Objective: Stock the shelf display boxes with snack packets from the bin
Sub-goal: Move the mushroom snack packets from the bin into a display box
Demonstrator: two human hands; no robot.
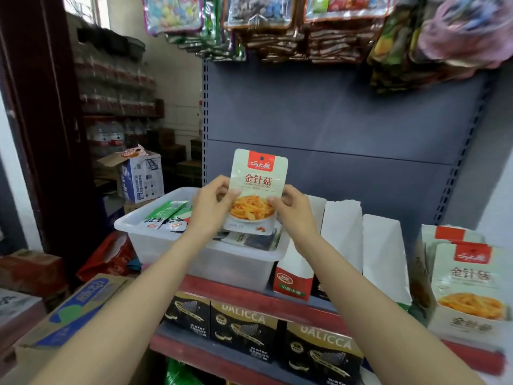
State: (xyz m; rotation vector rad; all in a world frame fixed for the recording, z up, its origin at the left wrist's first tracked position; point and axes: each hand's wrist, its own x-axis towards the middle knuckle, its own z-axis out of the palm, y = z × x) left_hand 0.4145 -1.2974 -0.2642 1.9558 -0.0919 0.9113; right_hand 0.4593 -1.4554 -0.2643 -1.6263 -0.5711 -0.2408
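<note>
Head view: left hand [211, 202] and right hand [294, 207] pinch snack packet [256, 190] by side edges, upright above bin [155, 237]. Packet looks light, soft, slippery. Matching display box [469, 287] far right on shelf.

Light's decent on my feed, soft and even daylight, mostly coming from the window [83, 8] up in the top left, which is blown out white. No hard shadows anywhere, just a dim patch in the back storeroom corner. The packet [256, 190] held in the middle is the sharpest thing, print readable, slight sheen on its film. Edges are rough though: the hanging bags [458, 31] top right are smeared with blur, and the display box [469, 284] lower right is soft too. Wide lens bends the shelf upright [458, 162] and door frame [36, 120] noticeably. Overall a bit compressed and mushy.
</note>
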